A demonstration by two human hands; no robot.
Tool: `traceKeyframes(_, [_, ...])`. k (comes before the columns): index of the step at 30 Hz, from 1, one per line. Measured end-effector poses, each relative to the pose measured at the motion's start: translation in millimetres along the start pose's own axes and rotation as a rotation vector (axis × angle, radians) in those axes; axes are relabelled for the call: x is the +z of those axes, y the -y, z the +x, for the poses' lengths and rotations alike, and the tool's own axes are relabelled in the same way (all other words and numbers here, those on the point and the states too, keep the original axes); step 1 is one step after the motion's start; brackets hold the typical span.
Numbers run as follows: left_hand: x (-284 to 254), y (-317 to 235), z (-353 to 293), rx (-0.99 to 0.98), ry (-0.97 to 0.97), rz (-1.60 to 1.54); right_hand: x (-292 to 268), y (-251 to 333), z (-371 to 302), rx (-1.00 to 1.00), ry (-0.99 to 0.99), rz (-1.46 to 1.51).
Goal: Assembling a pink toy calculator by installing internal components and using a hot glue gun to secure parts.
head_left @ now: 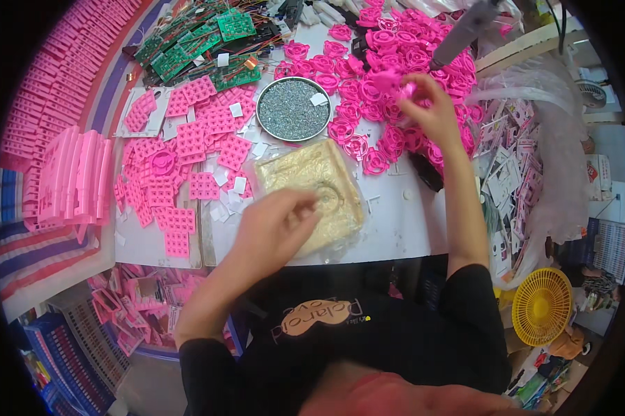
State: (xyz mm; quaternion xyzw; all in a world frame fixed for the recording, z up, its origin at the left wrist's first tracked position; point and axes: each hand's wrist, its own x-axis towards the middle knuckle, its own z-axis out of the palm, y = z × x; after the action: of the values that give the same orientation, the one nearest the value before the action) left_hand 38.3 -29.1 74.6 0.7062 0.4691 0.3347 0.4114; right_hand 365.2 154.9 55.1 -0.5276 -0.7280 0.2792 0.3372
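Observation:
My left hand hovers over the near left part of a cream-coloured, plastic-wrapped block with a round recess in it. Its fingers are loosely bent and a little blurred, with nothing visible in them. Farther off to the right, my right hand pinches a bright pink ring-shaped plastic part between thumb and fingers, at the edge of a heap of similar pink parts. A round metal tin of small grey screws stands behind the block, with a white square on top.
Pink button pads and small white squares lie left of the block. Green circuit boards with wires are piled at the back left. A grey electric screwdriver hangs over the heap. Pink panels stand far left; a bag of printed pieces sits right.

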Motion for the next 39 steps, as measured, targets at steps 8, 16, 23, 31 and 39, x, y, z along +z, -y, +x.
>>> traceKeyframes(8, [54, 28, 52, -0.476, 0.116, -1.037, 45, 54, -108, -0.413, 0.339, 0.289])
traceKeyframes(16, [31, 38, 29, -0.392, 0.345, -0.677, 63, 94, -108, -0.656, 0.424, -0.002])
traceKeyframes(23, [30, 27, -2, -0.774, 0.476, -1.039, 70, 104, -123, -0.415, 0.594, 0.104])
traceKeyframes(31, [45, 50, -12, 0.257, -0.081, 0.257, 112, 78, -93, -0.242, 0.468, -0.439])
traceKeyframes(39, [45, 48, -25, 0.266, 0.179, 0.580, 117, 80, -78, -0.159, 0.633, -0.437])
